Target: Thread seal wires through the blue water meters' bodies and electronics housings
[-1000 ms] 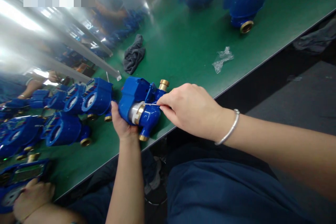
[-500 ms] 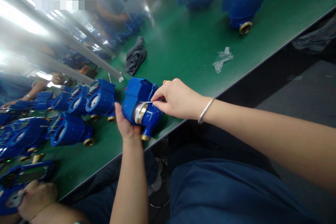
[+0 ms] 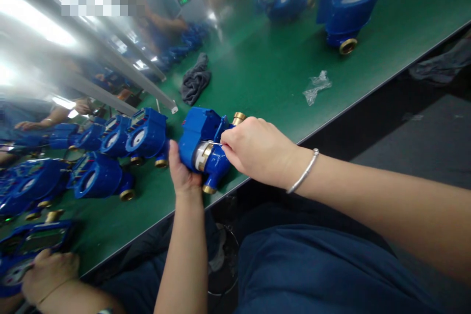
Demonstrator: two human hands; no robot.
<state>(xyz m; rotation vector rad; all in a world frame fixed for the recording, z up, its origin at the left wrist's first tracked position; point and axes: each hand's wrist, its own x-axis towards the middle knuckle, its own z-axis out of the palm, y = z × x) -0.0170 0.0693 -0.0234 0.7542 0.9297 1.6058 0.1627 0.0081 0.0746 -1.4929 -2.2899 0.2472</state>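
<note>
A blue water meter lies tilted over the green bench, its brass collar and a pale ring showing between the housing and the pipe body. My left hand is closed round the housing from below, thumb up its left side, with the other fingers hidden beneath. At the meter's neck, my right hand pinches a thin pale wire that runs to the collar. Its fingertips are curled close to the blue pipe body, and the wire's far end cannot be made out.
Several blue water meters stand in rows at the left. A co-worker's hand holds another meter at the lower left. On the green bench lie a grey cloth and crumpled clear plastic. Another meter stands far right.
My right hand has turned over, knuckles higher, and moved slightly right, drawing on the wire. The whole view has shifted a little; my left hand keeps its hold on the meter.
</note>
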